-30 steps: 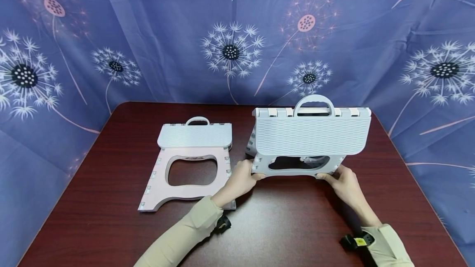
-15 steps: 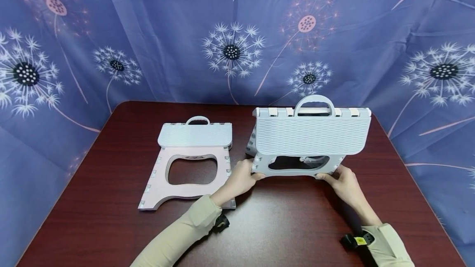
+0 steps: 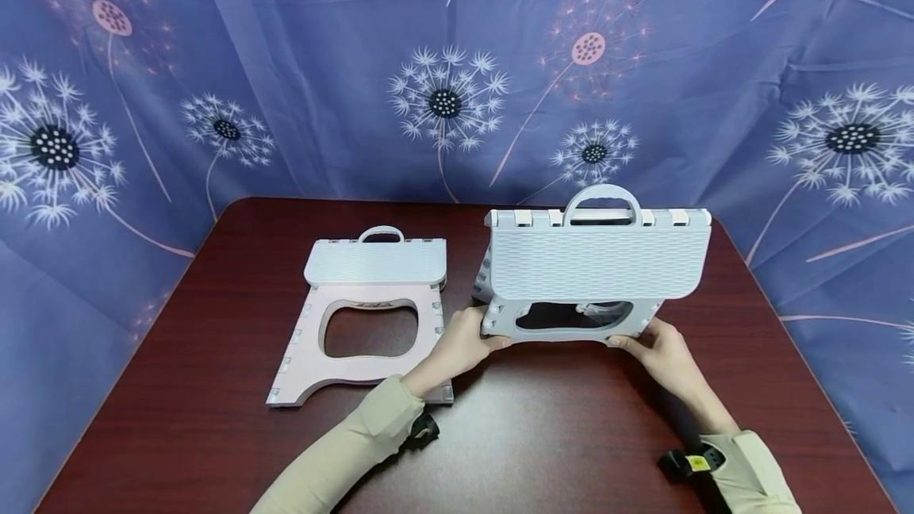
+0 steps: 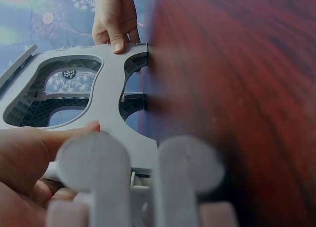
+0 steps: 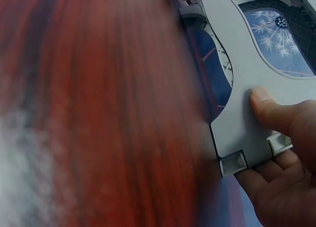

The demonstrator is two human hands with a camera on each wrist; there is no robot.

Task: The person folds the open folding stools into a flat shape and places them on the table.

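A grey-white folding step stool [image 3: 600, 260] stands at the back right of the table, its textured top panel tilted toward me and its carry handle [image 3: 604, 192] at the upper edge. My left hand [image 3: 464, 339] grips the stool's front leg panel at the lower left corner, thumb on the front face. At the opposite lower corner, my right hand [image 3: 666, 351] holds the same panel, with the thumb [image 5: 269, 108] pressed on its face and the fingers [image 5: 274, 180] curled beneath the edge. Through the oval opening [image 4: 54, 94], the stool's rear legs show.
A second folding stool [image 3: 357, 367], pale pink with a white top, lies on the left of the dark red-brown table [image 3: 543, 443]; my left forearm crosses over its lower right corner. A blue dandelion-print cloth [image 3: 343, 46] hangs behind and along both sides.
Both hands keep their hold on the stool, which stays in place. Only a very slight shift of the view and of the arms shows.
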